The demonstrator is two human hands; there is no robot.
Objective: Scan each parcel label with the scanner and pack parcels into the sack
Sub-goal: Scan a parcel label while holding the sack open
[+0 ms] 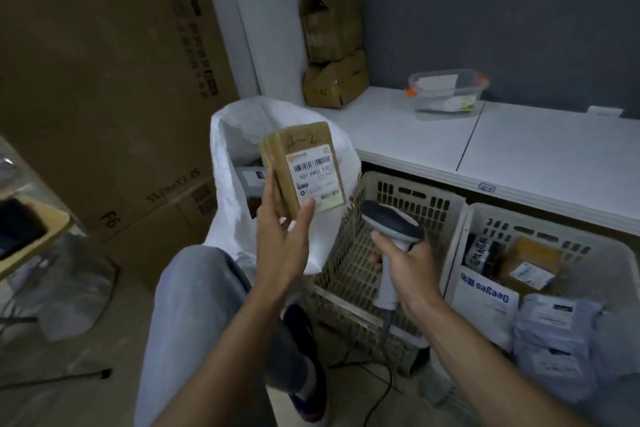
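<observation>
Left hand (282, 229) pinching small taped parcel (300, 166) by lower edges, holding it above sack (228, 149) mouth. Right hand (405, 260) gripping scanner (393, 222) handle. Parcel probably light, stiff, tape-slick; side-edge hold keeping label (315, 180) clear.

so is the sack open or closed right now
Open: the white sack's mouth gapes wide behind the held parcel, and a grey item shows inside it.

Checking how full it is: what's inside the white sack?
Through the open mouth of the white sack, one grey parcel shows. The brown parcel held by the left hand covers the rest; deeper contents are hidden.
</observation>
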